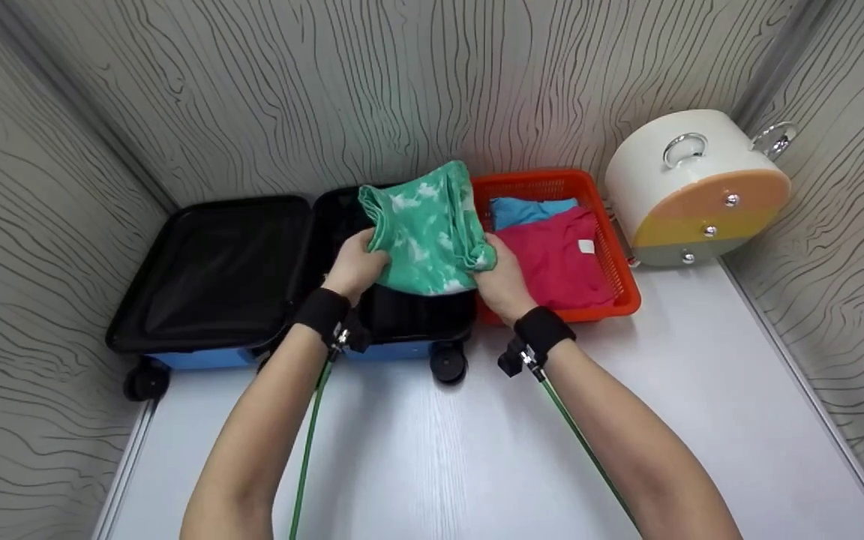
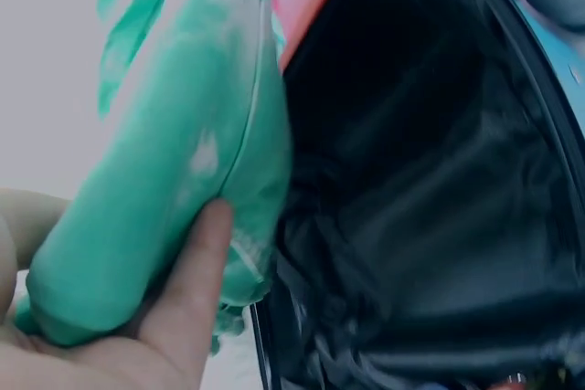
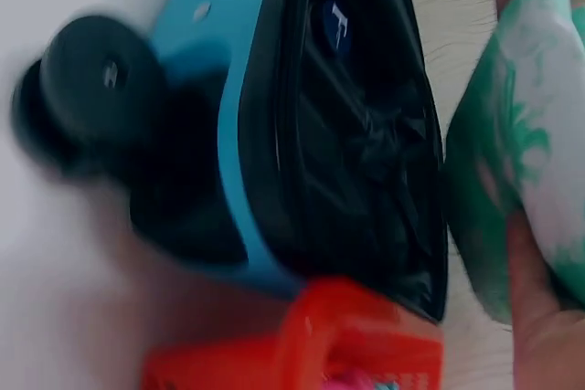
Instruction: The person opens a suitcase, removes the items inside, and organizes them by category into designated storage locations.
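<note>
A folded green and white tie-dye garment [image 1: 424, 232] is held up over the right half of an open suitcase [image 1: 402, 319]. My left hand [image 1: 357, 266] grips its left edge, the thumb lying over the cloth in the left wrist view. At the opposite edge, my right hand [image 1: 503, 281] pinches the bunched cloth, beside the rim of a red basket [image 1: 619, 262]. The garment hides much of that suitcase half; black lining [image 2: 430, 171] shows beneath it in the left wrist view.
Inside the basket lie a pink garment [image 1: 556, 259] and a blue one [image 1: 526, 211]. The suitcase's other half [image 1: 226, 270] lies flat at left. A round white case with coloured drawers [image 1: 702, 191] stands at the right, against the patterned walls. Green cables [image 1: 308, 450] trail from both wrists.
</note>
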Available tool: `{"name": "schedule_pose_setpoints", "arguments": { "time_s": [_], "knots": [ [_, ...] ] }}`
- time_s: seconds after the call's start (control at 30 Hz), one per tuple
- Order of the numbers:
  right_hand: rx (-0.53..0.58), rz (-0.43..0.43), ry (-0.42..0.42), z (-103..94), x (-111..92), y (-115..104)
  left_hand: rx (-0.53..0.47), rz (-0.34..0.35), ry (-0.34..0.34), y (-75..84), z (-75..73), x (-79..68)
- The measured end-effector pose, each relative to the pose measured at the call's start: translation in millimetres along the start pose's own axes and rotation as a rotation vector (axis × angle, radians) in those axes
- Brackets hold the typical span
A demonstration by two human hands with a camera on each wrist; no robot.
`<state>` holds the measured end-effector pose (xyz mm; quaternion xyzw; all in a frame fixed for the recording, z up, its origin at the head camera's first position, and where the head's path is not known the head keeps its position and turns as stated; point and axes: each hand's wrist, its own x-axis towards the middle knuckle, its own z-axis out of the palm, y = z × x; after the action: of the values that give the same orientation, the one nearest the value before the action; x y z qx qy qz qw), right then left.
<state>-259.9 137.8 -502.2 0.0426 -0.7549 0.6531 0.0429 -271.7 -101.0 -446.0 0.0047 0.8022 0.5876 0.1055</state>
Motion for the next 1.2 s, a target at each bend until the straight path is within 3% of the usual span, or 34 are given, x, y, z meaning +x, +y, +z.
{"name": "schedule_pose_setpoints", "arguments": {
  "time_s": [0.17, 0.27, 0.5, 0.73, 0.93, 1.2],
  "knots": [
    [-0.072, -0.089, 0.034, -24.9, 1, -2, -0.061, 0.058, -0.043, 5.5, 23.9, 8.7],
    [-0.108, -0.101, 0.053, -43.8, 1, 6, -0.106, 0.055, -0.075, 7.8, 42.8, 15.4],
    [-0.191, -0.044, 0.151, -85.6, -4, 21, -0.158, 0.033, -0.161, 10.5, 91.0, 32.1],
    [-0.259, -0.001, 0.270, -110.5, -4, 39, -0.117, 0.030, -0.174, 7.0, 129.0, 44.2],
    [-0.282, 0.017, 0.287, -118.4, -5, 54, -0.102, -0.007, -0.157, -2.0, 147.2, 47.0],
    [-0.369, 0.138, 0.206, -121.1, -8, 64, 0.003, -0.044, -0.130, -15.3, 152.2, 42.6]
  ]
}}
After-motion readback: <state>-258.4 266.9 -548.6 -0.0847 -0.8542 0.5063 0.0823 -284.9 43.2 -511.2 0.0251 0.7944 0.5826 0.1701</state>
